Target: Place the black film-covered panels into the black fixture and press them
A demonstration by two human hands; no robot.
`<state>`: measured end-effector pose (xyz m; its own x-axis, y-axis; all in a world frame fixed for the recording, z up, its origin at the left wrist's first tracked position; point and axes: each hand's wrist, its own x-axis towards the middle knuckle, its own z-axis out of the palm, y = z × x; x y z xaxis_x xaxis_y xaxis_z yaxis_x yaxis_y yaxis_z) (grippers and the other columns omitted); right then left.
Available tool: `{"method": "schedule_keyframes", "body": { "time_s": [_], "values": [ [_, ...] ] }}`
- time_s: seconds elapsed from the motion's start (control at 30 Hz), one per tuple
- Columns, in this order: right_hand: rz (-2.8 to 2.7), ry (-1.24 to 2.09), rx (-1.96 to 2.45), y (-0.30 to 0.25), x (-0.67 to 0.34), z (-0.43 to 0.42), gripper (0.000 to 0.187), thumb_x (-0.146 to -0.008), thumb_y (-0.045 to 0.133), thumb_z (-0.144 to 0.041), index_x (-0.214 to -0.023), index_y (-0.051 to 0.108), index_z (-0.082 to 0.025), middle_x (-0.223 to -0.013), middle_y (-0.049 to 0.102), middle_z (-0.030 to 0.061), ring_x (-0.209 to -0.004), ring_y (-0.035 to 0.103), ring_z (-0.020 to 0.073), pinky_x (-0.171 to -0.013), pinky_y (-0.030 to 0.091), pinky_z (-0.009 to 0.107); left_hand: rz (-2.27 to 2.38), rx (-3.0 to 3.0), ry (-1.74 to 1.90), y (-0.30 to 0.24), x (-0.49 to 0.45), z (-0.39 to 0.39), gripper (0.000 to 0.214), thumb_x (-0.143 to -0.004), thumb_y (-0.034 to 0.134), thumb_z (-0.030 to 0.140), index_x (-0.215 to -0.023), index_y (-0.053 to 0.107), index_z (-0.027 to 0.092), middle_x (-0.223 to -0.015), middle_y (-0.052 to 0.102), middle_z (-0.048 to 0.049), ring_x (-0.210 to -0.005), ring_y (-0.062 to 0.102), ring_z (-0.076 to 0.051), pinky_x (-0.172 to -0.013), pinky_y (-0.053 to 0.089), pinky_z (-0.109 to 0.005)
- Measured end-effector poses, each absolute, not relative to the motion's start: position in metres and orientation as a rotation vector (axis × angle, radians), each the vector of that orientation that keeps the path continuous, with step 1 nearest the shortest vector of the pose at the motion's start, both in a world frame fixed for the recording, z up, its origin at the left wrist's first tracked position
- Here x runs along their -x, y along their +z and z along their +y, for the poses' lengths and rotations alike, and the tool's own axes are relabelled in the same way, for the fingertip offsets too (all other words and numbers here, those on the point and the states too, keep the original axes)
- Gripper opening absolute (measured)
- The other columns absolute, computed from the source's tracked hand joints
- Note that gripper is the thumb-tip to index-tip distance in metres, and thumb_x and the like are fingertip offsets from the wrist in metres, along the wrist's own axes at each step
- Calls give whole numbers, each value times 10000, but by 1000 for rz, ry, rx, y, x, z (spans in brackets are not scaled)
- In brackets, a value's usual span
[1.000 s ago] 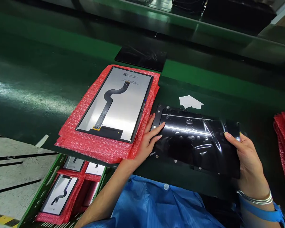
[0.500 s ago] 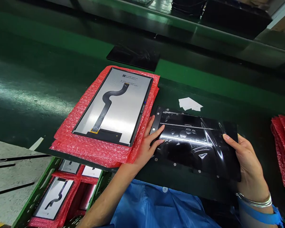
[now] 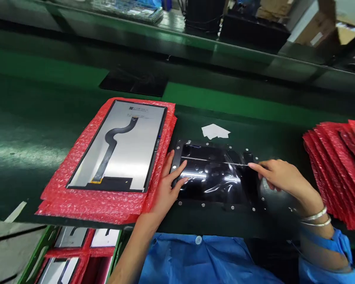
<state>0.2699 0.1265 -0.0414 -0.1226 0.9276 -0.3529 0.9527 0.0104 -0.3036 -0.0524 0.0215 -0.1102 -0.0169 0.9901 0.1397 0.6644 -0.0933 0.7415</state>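
A glossy black screen panel [image 3: 213, 189] lies in a dark plate [image 3: 177, 156] with several round silver dots along its edges. Wrinkled clear film [image 3: 229, 177] catches the light on top of it. My left hand [image 3: 167, 185] rests at the panel's left end, fingers spread over the plate's edge. At the upper right end, my right hand [image 3: 279, 175] has its fingers closed, seemingly pinching the film's edge; the pinched part is mostly hidden. Left of my left hand, a silver-backed display [image 3: 133, 150] with a curved black ribbon cable [image 3: 111, 136] lies on red bubble wrap [image 3: 85, 207].
White paper pieces [image 3: 215, 131] lie behind the plate. Red bubble-wrap sleeves [image 3: 328, 169] are stacked at the right. A flat black sheet [image 3: 133, 83] lies further back. Below the table edge at left, a green crate [image 3: 37, 252] holds displays in red wrap.
My right hand has moved from the panel's right edge to its upper right end and turned inward. The panel's right end now lies lower, flat on the plate. My left hand stays at the left end.
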Motion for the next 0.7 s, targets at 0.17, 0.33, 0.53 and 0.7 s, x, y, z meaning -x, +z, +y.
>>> {"method": "schedule_keyframes", "body": {
  "time_s": [0.17,0.33,0.53,0.7],
  "values": [
    [2200,-510,-2176,-39,-275,149,383,-905,516,-502,-637,569,-233,-549,624,-13,-582,599,170,-536,324,259,1758,-2105,979,-102,27,29,474,-925,513,252,-1395,485,310,-1610,207,-63,-1469,202,-295,-1158,272,-566],
    [2166,-544,-2168,-52,-274,169,385,-844,598,-600,-764,584,-224,-707,687,10,-739,647,200,-575,345,257,1200,-2497,632,-81,-54,33,556,-904,554,279,-1441,416,243,-1547,357,-99,-1444,284,-291,-1138,335,-539],
    [2153,-625,-2068,-54,-266,179,422,-777,676,-624,-732,576,-216,-771,692,75,-851,653,276,-628,381,294,1057,-2579,305,-86,-87,40,488,-894,567,278,-1378,508,262,-1513,417,-63,-1418,336,-306,-1120,366,-530],
    [2142,-746,-2088,-53,-267,182,414,-760,714,-588,-685,565,-209,-697,670,70,-843,653,280,-669,409,307,1066,-2600,250,-79,-86,44,460,-909,542,319,-1367,529,270,-1503,431,-74,-1411,352,-314,-1104,376,-523]
  ]
}}
